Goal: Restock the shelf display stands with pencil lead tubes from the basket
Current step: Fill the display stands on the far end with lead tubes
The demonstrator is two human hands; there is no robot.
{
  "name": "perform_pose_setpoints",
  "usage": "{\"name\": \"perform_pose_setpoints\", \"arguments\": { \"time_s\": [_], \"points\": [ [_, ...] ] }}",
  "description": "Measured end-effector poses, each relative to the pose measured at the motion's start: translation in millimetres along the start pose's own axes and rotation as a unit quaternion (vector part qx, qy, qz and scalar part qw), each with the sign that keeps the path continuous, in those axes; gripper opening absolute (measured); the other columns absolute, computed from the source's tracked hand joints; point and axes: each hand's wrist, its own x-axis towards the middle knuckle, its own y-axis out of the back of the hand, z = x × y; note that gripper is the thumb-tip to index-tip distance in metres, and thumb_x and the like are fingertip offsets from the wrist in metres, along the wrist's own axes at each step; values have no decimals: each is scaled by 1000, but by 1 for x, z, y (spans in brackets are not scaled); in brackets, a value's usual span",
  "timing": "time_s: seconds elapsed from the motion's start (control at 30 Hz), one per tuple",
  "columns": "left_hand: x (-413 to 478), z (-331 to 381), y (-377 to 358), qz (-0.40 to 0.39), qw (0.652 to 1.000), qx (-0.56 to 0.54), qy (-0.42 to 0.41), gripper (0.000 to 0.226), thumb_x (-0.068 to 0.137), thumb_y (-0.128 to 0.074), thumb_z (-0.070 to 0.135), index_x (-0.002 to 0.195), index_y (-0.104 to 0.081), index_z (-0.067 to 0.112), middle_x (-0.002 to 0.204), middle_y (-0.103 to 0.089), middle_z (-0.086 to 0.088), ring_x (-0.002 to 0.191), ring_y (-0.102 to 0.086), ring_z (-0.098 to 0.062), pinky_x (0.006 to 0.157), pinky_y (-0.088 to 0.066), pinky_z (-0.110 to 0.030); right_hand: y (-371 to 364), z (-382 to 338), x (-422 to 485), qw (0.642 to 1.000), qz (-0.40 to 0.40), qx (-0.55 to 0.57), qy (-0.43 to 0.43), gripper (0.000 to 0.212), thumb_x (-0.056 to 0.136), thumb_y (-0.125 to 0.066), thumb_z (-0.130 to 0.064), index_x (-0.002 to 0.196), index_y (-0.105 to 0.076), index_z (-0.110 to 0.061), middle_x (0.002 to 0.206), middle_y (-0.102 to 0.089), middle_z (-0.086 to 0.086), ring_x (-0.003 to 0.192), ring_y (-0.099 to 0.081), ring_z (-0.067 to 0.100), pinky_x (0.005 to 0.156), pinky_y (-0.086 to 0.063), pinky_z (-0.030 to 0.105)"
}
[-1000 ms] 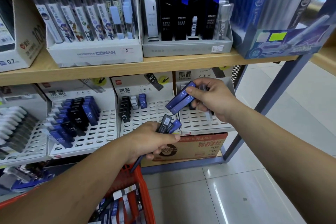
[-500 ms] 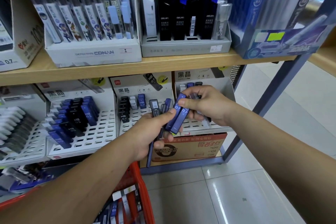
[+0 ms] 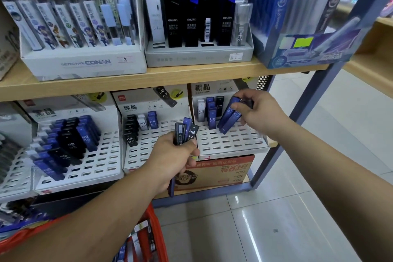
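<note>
Two blue tubes point(image 3: 228, 116) were pinched near their tops by the right hand point(image 3: 258, 110), their lower ends angled down onto the slotted right-hand stand point(image 3: 229, 142), just beside the standing tubes point(image 3: 211, 112) in its back row. A spare bundle point(image 3: 186, 131) was gripped upright in the left hand point(image 3: 176, 155); more were seen in the red basket point(image 3: 158, 238) below. Slotting was judged the step in hand. Next, the pair would need to be straightened and lined up over empty slots.
</note>
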Motion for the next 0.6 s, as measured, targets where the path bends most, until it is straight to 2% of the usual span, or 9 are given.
{"name": "perform_pose_setpoints", "arguments": {
  "time_s": [0.07, 0.13, 0.23, 0.3, 0.4, 0.5, 0.6],
  "points": [
    [0, 2, -3, -9, 1000, -17, 9, 14, 101, -67, 20, 108, -65, 8, 89, -79, -12, 47, -58, -11, 40, -36, -23, -7, 4, 2, 999, 0, -13, 30, 12, 97, -69, -12, 97, -70, -24, 81, -67, -2, 61, -59, 4, 68, -50, 22],
    [0, 3, -4, -30, 998, -40, 26, 18, 101, -68, 21, 111, -65, 6, 91, -79, -15, 44, -57, -10, 37, -35, -20, -16, 6, 5, 999, -25, -17, 42, 11, 96, -71, -14, 104, -73, -21, 86, -69, -6, 75, -64, 12, 78, -54, 29],
    [-1, 5, -5, -56, 996, -55, 40, 22, 99, -70, 19, 115, -66, 5, 92, -79, -15, 50, -60, -12, 38, -35, -20, -26, 5, 8, 996, -57, -43, 56, 17, 97, -71, -16, 110, -74, -25, 93, -68, -11, 92, -64, 16, 90, -53, 31],
    [0, 5, -4, -59, 995, -64, 42, 21, 98, -69, 16, 116, -66, 4, 91, -79, -16, 55, -61, -14, 39, -35, -20, -25, 4, 9, 994, -65, -67, 65, 20, 98, -70, -16, 116, -73, -24, 95, -67, -10, 91, -62, 13, 88, -49, 25],
    [2, 4, -1, -46, 995, -71, 44, 18, 99, -67, 11, 115, -67, 5, 92, -79, -16, 55, -61, -16, 39, -35, -21, -19, 2, 7, 989, -64, -101, 84, 21, 97, -70, -19, 116, -72, -27, 86, -63, -12, 77, -58, 7, 76, -48, 24],
    [5, 2, 4, -31, 996, -70, 45, 17, 100, -65, 8, 116, -67, 3, 92, -79, -16, 55, -61, -16, 40, -35, -22, -18, 2, 6, 989, -65, -102, 80, 22, 97, -70, -19, 113, -66, -32, 82, -63, -4, 72, -59, 15, 74, -53, 30],
    [6, 1, 5, -26, 996, -72, 39, 18, 100, -66, 9, 116, -67, 2, 92, -79, -15, 55, -60, -16, 39, -35, -22, -17, 0, 4, 986, -77, -121, 87, 22, 97, -68, -14, 109, -62, -31, 85, -66, 2, 71, -57, 17, 72, -52, 30]
  ]
}}
